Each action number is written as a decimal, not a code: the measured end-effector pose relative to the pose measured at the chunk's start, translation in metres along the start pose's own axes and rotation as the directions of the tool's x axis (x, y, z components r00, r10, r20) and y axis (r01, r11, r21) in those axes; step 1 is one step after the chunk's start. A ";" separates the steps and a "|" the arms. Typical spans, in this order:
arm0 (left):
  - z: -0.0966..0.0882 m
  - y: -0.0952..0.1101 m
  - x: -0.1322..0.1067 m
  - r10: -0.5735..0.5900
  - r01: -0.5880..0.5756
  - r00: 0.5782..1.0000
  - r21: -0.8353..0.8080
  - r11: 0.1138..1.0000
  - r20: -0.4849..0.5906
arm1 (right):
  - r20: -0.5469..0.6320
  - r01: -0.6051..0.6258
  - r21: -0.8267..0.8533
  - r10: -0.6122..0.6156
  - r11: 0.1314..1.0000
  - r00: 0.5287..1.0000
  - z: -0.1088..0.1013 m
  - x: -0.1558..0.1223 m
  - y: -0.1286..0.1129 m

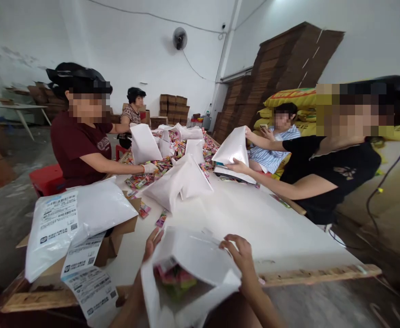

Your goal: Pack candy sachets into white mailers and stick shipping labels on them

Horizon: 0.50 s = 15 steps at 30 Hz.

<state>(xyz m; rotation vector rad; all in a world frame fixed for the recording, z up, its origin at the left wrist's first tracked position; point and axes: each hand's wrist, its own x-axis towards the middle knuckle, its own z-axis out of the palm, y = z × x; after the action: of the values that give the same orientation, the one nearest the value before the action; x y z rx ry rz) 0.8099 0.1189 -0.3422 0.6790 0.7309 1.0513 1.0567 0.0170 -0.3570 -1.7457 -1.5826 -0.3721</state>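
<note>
A white mailing bag (200, 246) lies at the table's near edge with its mouth gaping toward me. Inside it, small colourful packets (177, 278) show, partly in shadow. My left hand (151, 246) is closed on the bag's left side, its fingers partly hidden by the bag. On the opposite side, my right hand (240, 255) grips the rim with bent fingers. Just beyond stand filled white bags (172, 182), and a few loose packets (161, 217) lie close to my left hand.
A sealed, labelled bag (100, 205) rests on a cardboard box (118, 237) at left, a label strip (93, 291) hanging down. Packets (172, 159) are heaped mid-table. One co-worker (80, 146) reaches in from the left; another (322, 168) holds a white bag (232, 146) at right.
</note>
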 end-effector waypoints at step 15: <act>-0.030 -0.005 -0.085 -0.540 0.463 0.839 0.434 0.773 0.066 | 0.518 -0.268 0.313 0.073 0.911 0.852 -0.085 -0.029 -0.114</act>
<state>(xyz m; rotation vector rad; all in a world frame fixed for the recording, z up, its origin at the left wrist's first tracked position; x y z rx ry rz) 0.7623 0.0422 -0.3465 0.8591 0.9114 0.3272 0.9649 -0.0656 -0.2808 -1.7352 -1.6773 0.4914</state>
